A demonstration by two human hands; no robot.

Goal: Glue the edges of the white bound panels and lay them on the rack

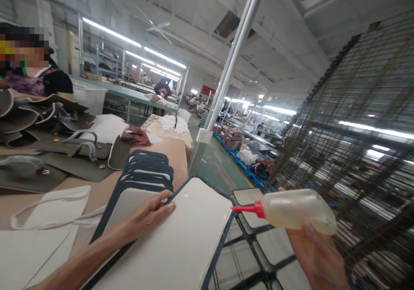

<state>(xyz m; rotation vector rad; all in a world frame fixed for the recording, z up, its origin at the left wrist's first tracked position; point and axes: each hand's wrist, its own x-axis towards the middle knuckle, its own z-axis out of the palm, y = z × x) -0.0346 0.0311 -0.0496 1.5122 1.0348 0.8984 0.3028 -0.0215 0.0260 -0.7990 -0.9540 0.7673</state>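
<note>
My left hand (150, 216) grips the upper left edge of a white panel (184, 242) with a dark blue border; its thumb lies on the white face. In my right hand (318, 251) is a translucent squeeze bottle (299, 210) of pale yellow liquid, held on its side. Its red nozzle (247, 209) points left, with the tip at the panel's right corner. A thin glossy line shows along that right edge. Behind my left hand, a fanned stack of similar dark-edged panels (147, 173) lies on the table.
Grey-brown bag pieces with handles (80, 152) are heaped at the left, where a person (39, 76) sits. White sheets (35, 255) lie at the lower left. A wire rack (349, 121) rises on the right, and more panels (274, 247) rest on wire mesh below. A metal post (226, 74) stands ahead.
</note>
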